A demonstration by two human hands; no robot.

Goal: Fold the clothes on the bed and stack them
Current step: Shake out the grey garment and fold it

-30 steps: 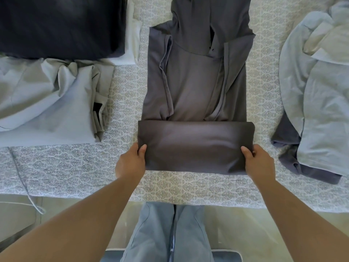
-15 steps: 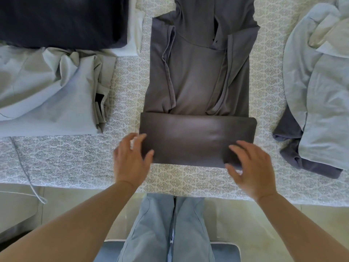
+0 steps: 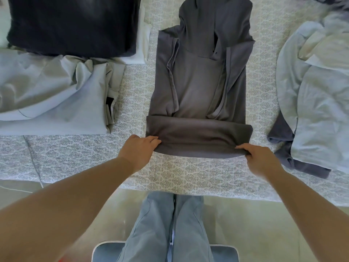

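Head view. A dark grey hoodie [image 3: 198,87] is lying flat in the middle of the patterned bed cover [image 3: 75,156], sleeves turned in over the body, hood pointing away from the person. Its bottom part is sitting doubled over as a thick band across the near end.

The left hand [image 3: 138,151] is gripping the band's near left corner: fingers are curling over the top of the cloth, and the thumb cannot be made out. The right hand [image 3: 262,159] is pinching the near right corner, fingers bent over the top edge and cloth bunching under them. Both corners are lifting slightly off the cover, with the near edge sagging between the hands.

To the left, a folded black garment [image 3: 71,23] is resting on a white one [image 3: 141,44], with a rumpled light grey garment [image 3: 56,99] just in front. To the right, a pale blue garment [image 3: 317,110] is lying over a dark grey one [image 3: 294,157]. The person's legs in blue trousers [image 3: 170,224] are standing at the bed edge.
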